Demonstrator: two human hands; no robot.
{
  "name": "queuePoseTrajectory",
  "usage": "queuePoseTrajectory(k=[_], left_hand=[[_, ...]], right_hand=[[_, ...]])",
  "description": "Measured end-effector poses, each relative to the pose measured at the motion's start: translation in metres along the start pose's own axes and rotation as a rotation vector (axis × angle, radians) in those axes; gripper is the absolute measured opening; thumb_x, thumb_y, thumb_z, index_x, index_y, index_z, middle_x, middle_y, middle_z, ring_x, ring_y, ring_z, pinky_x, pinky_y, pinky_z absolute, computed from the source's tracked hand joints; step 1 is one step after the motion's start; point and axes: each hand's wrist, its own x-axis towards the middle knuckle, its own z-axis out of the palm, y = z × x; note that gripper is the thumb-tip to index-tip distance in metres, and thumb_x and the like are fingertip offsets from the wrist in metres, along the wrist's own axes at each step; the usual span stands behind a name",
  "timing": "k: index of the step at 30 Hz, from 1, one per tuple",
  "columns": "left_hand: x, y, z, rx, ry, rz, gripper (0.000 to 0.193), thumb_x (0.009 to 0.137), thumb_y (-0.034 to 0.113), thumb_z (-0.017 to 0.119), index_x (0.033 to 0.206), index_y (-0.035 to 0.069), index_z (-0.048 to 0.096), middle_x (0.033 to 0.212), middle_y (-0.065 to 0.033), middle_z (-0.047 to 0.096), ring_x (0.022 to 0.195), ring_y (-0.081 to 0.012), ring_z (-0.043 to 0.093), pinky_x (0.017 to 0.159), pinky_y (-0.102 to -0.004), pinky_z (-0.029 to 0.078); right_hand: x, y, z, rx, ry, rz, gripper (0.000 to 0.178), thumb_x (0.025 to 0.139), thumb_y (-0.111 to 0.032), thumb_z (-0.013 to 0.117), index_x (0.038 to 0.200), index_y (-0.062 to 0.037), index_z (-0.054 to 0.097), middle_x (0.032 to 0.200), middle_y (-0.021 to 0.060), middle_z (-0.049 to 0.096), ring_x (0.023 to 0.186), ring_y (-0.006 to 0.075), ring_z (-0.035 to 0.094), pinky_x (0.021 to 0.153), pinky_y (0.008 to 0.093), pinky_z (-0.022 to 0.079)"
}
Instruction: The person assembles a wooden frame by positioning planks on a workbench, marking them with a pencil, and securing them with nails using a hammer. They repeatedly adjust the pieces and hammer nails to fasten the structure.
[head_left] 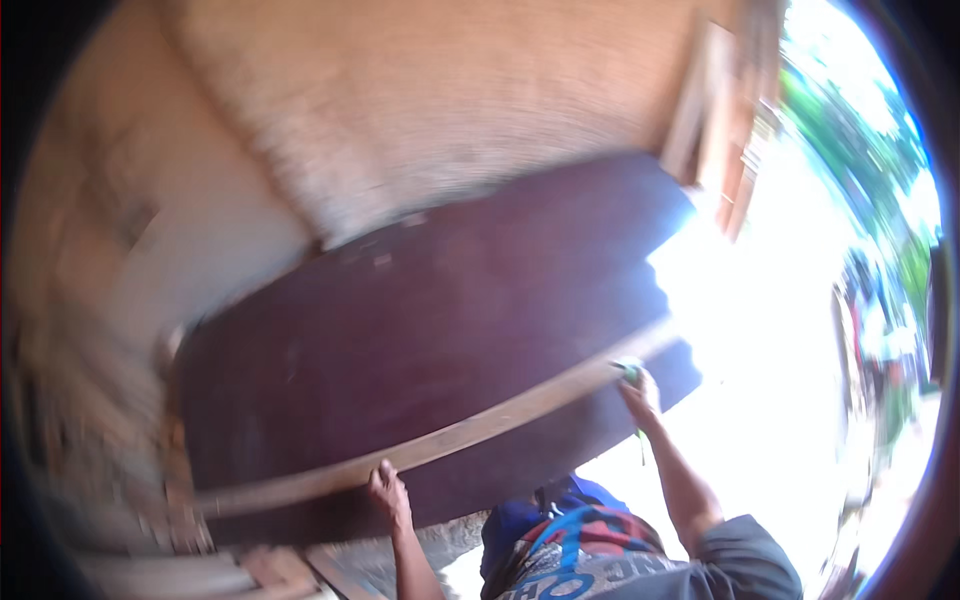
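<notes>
Our left hand [388,492] presses on the lower edge of a big dark panel [430,330], fingers curled over a pale wood strip [450,438] that runs along the panel's face from lower left to upper right. Our right hand [640,392] grips the same strip further up, w/ a small green item [630,371] pinched against it; we can't tell what that item is, too blurred.

The panel stands tilted before us, filling the mid frame, its top edge near a brick wall [440,100]. Both hands are closed on the strip, well apart from each other, 1 near the panel's bottom, 1 near its right end.

A blue printed shirt [580,550] and grey sleeve [745,560] show at the lower edge. Planks [250,570] lie at lower left, just beside the panel's corner. A wooden frame [725,110] stands at upper right, w/ bright daylight and green trees [850,120] beyond. Whole view is motion-blurred, so finer detail can't be read.
</notes>
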Motion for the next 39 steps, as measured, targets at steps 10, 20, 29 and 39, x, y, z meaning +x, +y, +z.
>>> queuePoseTrajectory(k=[10, 20, 29, 39], left_hand=[[-0.139, 0.095, 0.27, 0.422, -0.836, 0.697, 0.023, 0.096, 0.022, 0.072, 0.105, 0.002, 0.067, 0.09, -0.0108, 0.069, 0.081, -0.0218, 0.068, 0.072, -0.0366, 0.054], [-0.271, 0.146, 0.554, 0.831, -0.93, 1.244, 0.066, 0.086, 0.041, 0.08, 0.135, 0.003, 0.056, 0.134, -0.018, 0.058, 0.123, -0.0389, 0.053, 0.103, -0.0518, 0.044], [-0.331, 0.132, 0.67, 1.089, -0.859, 1.327, 0.074, 0.078, 0.037, 0.084, 0.137, 0.004, 0.053, 0.124, -0.0168, 0.057, 0.115, -0.0388, 0.054, 0.099, -0.0506, 0.046], [-0.348, 0.121, 0.69, 0.936, -0.921, 1.431, 0.062, 0.074, 0.028, 0.086, 0.123, 0.005, 0.056, 0.114, -0.0146, 0.058, 0.108, -0.0358, 0.056, 0.094, -0.0498, 0.047]], right_hand=[[-0.065, 0.1, -0.079, 0.529, 0.351, 0.216, 0.027, 0.093, -0.028, 0.07, 0.105, -0.0037, 0.066, 0.078, 0.0032, 0.06, 0.073, 0.0138, 0.058, 0.065, 0.0349, 0.048], [0.057, 0.208, -0.195, 0.807, 0.666, 0.393, 0.03, 0.096, -0.025, 0.073, 0.109, 0.0012, 0.066, 0.091, 0.0056, 0.064, 0.085, 0.0129, 0.061, 0.08, 0.0322, 0.053], [0.133, 0.253, -0.215, 0.768, 0.778, 0.461, 0.045, 0.09, -0.027, 0.082, 0.119, 0.0007, 0.061, 0.103, 0.0109, 0.066, 0.09, 0.0182, 0.063, 0.083, 0.0344, 0.053], [0.135, 0.258, -0.227, 0.728, 0.659, 0.466, 0.038, 0.089, -0.025, 0.08, 0.113, -0.0035, 0.059, 0.09, 0.0074, 0.067, 0.081, 0.0191, 0.062, 0.075, 0.0379, 0.052]])
